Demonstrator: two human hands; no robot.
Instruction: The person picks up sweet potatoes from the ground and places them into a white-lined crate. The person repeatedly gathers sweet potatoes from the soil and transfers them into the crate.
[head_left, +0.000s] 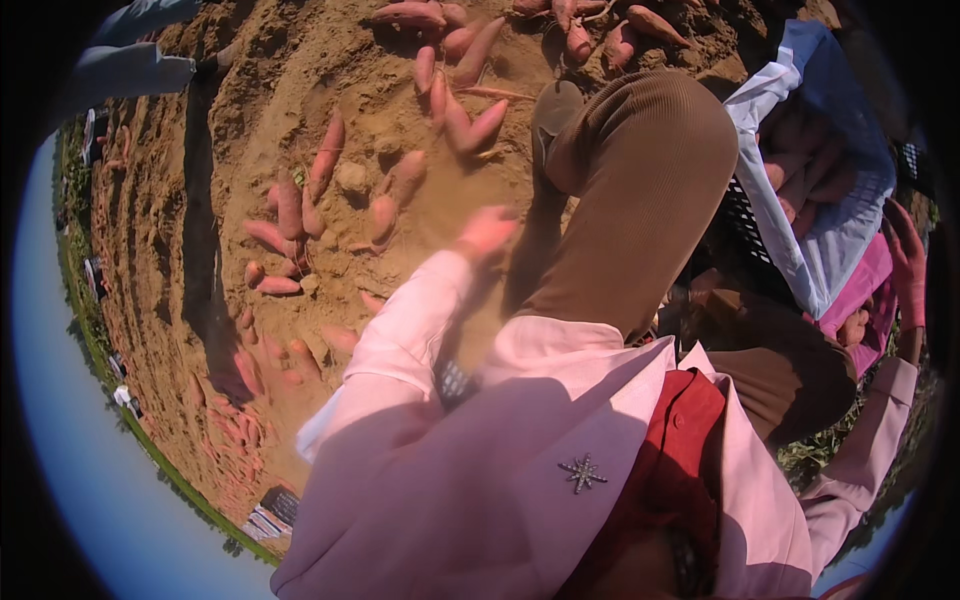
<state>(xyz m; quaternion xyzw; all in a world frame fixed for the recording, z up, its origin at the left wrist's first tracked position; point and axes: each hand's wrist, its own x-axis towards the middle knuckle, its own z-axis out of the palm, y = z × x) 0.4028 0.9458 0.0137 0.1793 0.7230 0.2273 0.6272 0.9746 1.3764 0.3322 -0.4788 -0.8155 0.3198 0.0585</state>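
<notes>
My left hand (487, 229), in a pink glove, is low over the dusty soil, left of my bent knee. It is blurred, and I cannot tell whether its fingers hold anything. Nearest to it are a sweet potato pair (469, 124) above and dusty sweet potatoes (396, 195) to its left. My right hand (906, 262), also gloved in pink, is at the far right with its fingers extended, beside a black plastic crate (746, 217). A pale blue liner (844, 247) covers the crate's rim, with sweet potatoes (806, 169) inside. A magenta bag (874, 292) is beside this hand.
Sweet potato clusters (285, 217) lie on the soil (255, 97) at left, and more roots (600, 34) at the top. My brown-trousered leg (645, 172) rises between hand and crate. Another person's sleeve or trouser leg (135, 71) shows at upper left. Farther crates (277, 506) stand lower left.
</notes>
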